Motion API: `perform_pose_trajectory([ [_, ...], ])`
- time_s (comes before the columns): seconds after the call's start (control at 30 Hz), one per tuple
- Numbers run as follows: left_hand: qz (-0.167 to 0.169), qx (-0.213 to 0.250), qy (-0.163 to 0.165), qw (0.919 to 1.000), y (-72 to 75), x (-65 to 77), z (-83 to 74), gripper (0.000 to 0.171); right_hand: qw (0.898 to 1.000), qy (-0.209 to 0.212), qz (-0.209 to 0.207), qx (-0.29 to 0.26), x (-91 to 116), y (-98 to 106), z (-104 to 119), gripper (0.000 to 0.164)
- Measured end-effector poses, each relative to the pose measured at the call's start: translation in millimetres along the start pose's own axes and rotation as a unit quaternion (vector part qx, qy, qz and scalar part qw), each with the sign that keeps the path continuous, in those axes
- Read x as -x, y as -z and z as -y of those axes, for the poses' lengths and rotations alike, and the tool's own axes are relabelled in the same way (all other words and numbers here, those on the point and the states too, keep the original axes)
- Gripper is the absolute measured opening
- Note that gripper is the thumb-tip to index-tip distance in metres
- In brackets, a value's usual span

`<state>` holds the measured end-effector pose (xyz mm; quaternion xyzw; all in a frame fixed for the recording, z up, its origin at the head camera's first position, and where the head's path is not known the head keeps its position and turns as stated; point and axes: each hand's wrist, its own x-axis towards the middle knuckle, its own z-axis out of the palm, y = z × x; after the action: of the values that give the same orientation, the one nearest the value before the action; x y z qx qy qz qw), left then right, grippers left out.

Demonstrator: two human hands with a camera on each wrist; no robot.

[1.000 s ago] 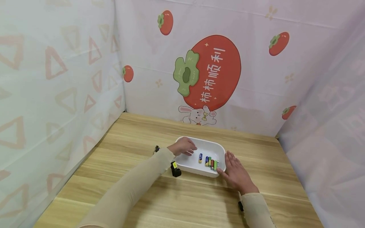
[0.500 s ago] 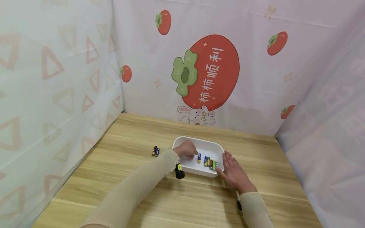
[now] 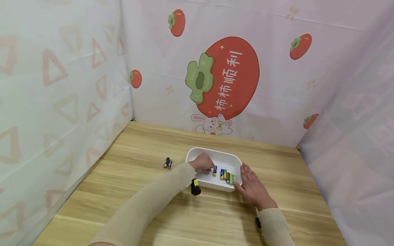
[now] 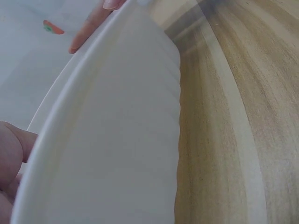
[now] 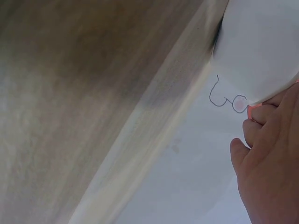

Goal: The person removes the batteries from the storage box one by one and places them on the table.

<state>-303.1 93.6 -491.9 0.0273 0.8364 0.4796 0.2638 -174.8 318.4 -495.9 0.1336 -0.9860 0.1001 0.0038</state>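
Observation:
Inside the white tray (image 3: 201, 184), my left hand (image 3: 203, 163) reaches over the left rim. Its index finger extends to the top of a lone blue-and-gold battery (image 3: 214, 171); the thumb is apart from it. In the left wrist view the tray wall hides most of this left hand (image 4: 11, 156). A row of several batteries (image 3: 227, 176), blue, green and red, lies at the tray's right end. My right hand (image 3: 254, 188) rests along the right rim, fingers straight and thumb at the front corner. The right wrist view shows this right hand (image 5: 273, 158) against the tray end.
Two batteries (image 3: 168, 163), one black and one blue, lie side by side on the wooden table (image 3: 147, 143), left of the tray. Printed cloth walls (image 3: 160, 102) stand behind and on both sides of the table.
My left hand has moved right inside the tray, and its index finger now reaches the lone blue battery. The right hand stays at the rim. The two outside batteries have come into full view.

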Motion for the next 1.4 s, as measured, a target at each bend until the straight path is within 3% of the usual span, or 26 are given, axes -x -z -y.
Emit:
perform_pose_trajectory([
  [0.23,-0.018,-0.026,0.003,0.9995,-5.6,-7.7,-4.5,0.014,1.0,0.002,-0.004,-0.008,-2,2,-4,0.085],
  [0.43,-0.021,-0.048,0.012,0.9986,-10.6,-2.4,-6.3,0.016,1.0,0.011,-0.012,-0.009,0,-2,-3,0.084],
  [0.87,0.006,-0.007,0.008,0.9999,-26.8,-3.2,-10.4,0.011,0.999,0.017,-0.028,-0.01,1,-5,-3,0.082],
  [1.2,0.012,-0.06,-0.017,0.998,-32.8,-3.8,-9.3,0.008,1.0,0.01,-0.013,-0.014,1,-5,-4,0.086],
  [1.4,0.02,-0.033,-0.037,0.9985,-35.2,1.0,-10.5,0.009,1.0,0.008,-0.014,-0.016,0,-6,-4,0.086],
])
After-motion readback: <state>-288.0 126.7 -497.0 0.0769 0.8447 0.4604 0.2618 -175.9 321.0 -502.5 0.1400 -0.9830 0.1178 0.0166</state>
